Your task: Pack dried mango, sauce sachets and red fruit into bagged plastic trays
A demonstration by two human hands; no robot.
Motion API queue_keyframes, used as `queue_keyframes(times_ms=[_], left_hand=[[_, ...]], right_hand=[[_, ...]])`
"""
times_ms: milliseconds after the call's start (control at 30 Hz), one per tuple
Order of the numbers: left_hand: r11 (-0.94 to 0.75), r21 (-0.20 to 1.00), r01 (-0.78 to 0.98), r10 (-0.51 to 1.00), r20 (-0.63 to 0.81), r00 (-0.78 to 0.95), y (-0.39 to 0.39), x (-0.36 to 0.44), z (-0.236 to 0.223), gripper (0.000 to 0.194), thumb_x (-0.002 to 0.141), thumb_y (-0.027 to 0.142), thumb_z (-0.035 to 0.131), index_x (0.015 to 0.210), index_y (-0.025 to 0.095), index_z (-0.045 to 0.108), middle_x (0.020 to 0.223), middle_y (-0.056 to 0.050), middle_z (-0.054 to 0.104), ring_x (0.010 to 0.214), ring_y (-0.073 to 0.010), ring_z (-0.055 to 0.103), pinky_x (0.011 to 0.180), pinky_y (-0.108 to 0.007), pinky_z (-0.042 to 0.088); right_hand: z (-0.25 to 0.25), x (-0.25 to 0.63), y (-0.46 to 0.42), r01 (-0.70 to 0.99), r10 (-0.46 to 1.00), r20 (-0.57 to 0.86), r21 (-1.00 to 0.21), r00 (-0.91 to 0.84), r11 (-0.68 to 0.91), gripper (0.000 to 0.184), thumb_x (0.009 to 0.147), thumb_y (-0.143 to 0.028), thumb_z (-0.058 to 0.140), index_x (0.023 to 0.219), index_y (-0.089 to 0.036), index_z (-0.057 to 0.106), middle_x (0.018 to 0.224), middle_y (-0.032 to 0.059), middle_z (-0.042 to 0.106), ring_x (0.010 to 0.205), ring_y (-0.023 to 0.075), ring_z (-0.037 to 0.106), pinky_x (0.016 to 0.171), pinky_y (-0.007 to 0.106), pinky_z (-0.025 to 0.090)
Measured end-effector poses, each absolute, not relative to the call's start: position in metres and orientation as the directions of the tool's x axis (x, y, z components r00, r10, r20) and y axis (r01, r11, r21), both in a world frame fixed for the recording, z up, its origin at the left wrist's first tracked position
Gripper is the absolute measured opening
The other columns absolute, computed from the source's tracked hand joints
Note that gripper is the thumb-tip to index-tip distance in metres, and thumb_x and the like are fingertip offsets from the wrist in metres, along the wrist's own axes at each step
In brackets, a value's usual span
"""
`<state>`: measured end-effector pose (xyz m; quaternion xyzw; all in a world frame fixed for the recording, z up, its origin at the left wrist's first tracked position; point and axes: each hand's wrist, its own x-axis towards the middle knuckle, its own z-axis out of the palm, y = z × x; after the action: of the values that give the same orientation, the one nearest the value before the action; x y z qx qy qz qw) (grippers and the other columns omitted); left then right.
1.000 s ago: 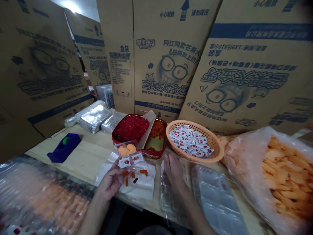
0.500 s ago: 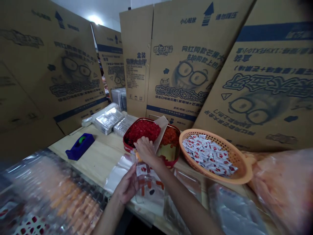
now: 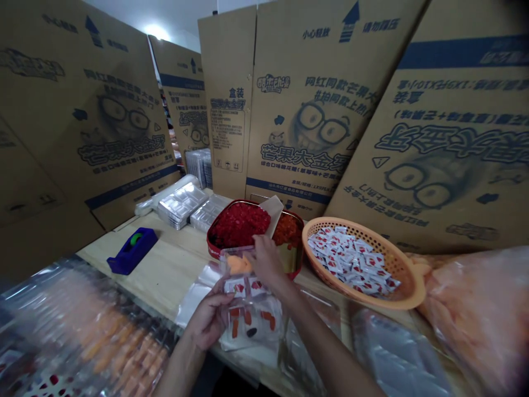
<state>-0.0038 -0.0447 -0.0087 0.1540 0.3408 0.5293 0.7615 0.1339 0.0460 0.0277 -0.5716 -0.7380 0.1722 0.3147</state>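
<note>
- Shifted since half a second ago: right hand (image 3: 268, 262), from over the tin's (image 3: 212, 250) red pieces to the clear tray's (image 3: 258, 304) upper right corner; its grip is hidden.
- Left hand (image 3: 210, 318) pinches the tray's left edge, near side of the tin.
- Tray looks light, thin, slippery, probably bendy; best held by its rim.

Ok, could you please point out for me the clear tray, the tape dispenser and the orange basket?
Clear tray (image 3: 258, 318): head view, bare plastic in its lower section.
Tape dispenser (image 3: 131, 255): head view, middle of its blue body.
Orange basket (image 3: 407, 281): head view, inner wall, right end.
</note>
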Motion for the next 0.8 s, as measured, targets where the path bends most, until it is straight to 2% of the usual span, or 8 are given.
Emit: queue_keyframes(times_ms=[67,133,267,333,433,500,600,800], left_hand=[[0.410,0.594,-0.692,0.910,-0.325,0.259,-0.047,-0.002,0.002,0.060,0.065,0.001,0.057,0.120,0.024,0.049,0.095,-0.003,0.067,0.081,-0.0194,0.065,0.077,-0.034,0.051],[0.452,0.603,-0.658,0.892,-0.294,0.344,-0.050,0.005,0.013,0.056,0.064,0.002,0.057,0.116,0.023,0.052,0.094,-0.004,0.067,0.081,-0.0209,0.065,0.076,-0.036,0.051],[0.528,0.684,-0.503,0.822,-0.264,0.505,-0.053,0.029,0.023,0.050,0.067,0.009,0.059,0.115,0.021,0.052,0.096,-0.008,0.065,0.083,-0.0235,0.064,0.073,-0.039,0.049],[0.496,0.787,-0.366,0.817,-0.280,0.505,-0.047,0.034,0.018,0.046,0.074,0.024,0.058,0.119,0.022,0.048,0.101,-0.010,0.063,0.084,-0.0241,0.063,0.072,-0.041,0.049],[0.132,0.990,0.053,0.945,-0.141,0.296,-0.024,0.027,0.001,0.042,0.078,0.040,0.053,0.116,0.022,0.052,0.101,-0.010,0.062,0.088,-0.0242,0.059,0.078,-0.040,0.044],[-0.130,0.942,0.311,0.967,0.050,0.251,-0.005,0.017,-0.014,0.031,0.069,0.034,0.065,0.097,0.021,0.064,0.097,-0.010,0.063,0.100,-0.0272,0.053,0.091,-0.039,0.036],[-0.212,0.901,0.378,0.947,0.094,0.306,0.015,0.003,-0.033,0.025,0.057,0.019,0.073,0.080,0.024,0.069,0.091,-0.009,0.065,0.107,-0.0289,0.048,0.099,-0.038,0.026],[-0.265,0.868,0.419,0.925,0.106,0.364,0.014,-0.002,-0.055,0.019,0.061,0.017,0.069,0.078,0.026,0.069,0.101,-0.008,0.066,0.114,-0.0286,0.043,0.105,-0.039,0.014]], right_hand=[[0.031,0.162,0.023,0.428,0.994,0.080,-0.898,-0.077,0.106,0.039,0.075,-0.028,0.059,0.112,-0.018,0.051,0.109,0.0101,0.059,0.101,0.0236,0.053,0.085,0.038,0.041],[0.030,0.184,-0.004,-0.007,0.976,-0.148,-0.989,-0.162,-0.151,0.038,0.073,-0.032,0.061,0.109,-0.018,0.054,0.102,0.0071,0.064,0.091,0.0211,0.060,0.080,0.036,0.046],[0.018,0.212,-0.048,-0.490,0.852,-0.439,-0.697,-0.287,-0.524,0.023,0.069,-0.025,0.066,0.090,-0.015,0.063,0.083,0.0045,0.070,0.077,0.0187,0.066,0.071,0.033,0.053],[0.010,0.223,-0.059,-0.587,0.825,-0.517,-0.602,-0.229,-0.540,0.020,0.068,-0.019,0.067,0.087,-0.015,0.064,0.076,0.0037,0.071,0.071,0.0190,0.067,0.066,0.033,0.055],[0.003,0.244,-0.064,-0.696,0.856,-0.508,-0.582,-0.094,-0.422,0.026,0.065,-0.012,0.068,0.090,-0.017,0.064,0.079,0.0025,0.071,0.069,0.0193,0.068,0.065,0.034,0.056],[0.001,0.259,-0.066,-0.737,0.881,-0.473,-0.589,-0.017,-0.331,0.028,0.064,-0.011,0.068,0.090,-0.018,0.064,0.078,0.0017,0.072,0.066,0.0192,0.068,0.063,0.035,0.057],[0.003,0.276,-0.070,-0.752,0.896,-0.442,-0.606,0.049,-0.258,0.023,0.065,-0.012,0.067,0.087,-0.019,0.064,0.074,0.0008,0.071,0.060,0.0186,0.067,0.061,0.035,0.058],[0.008,0.283,-0.082,-0.772,0.908,-0.410,-0.602,0.082,-0.202,0.016,0.065,-0.011,0.067,0.079,-0.019,0.062,0.074,-0.0001,0.071,0.063,0.0179,0.067,0.061,0.034,0.058]])
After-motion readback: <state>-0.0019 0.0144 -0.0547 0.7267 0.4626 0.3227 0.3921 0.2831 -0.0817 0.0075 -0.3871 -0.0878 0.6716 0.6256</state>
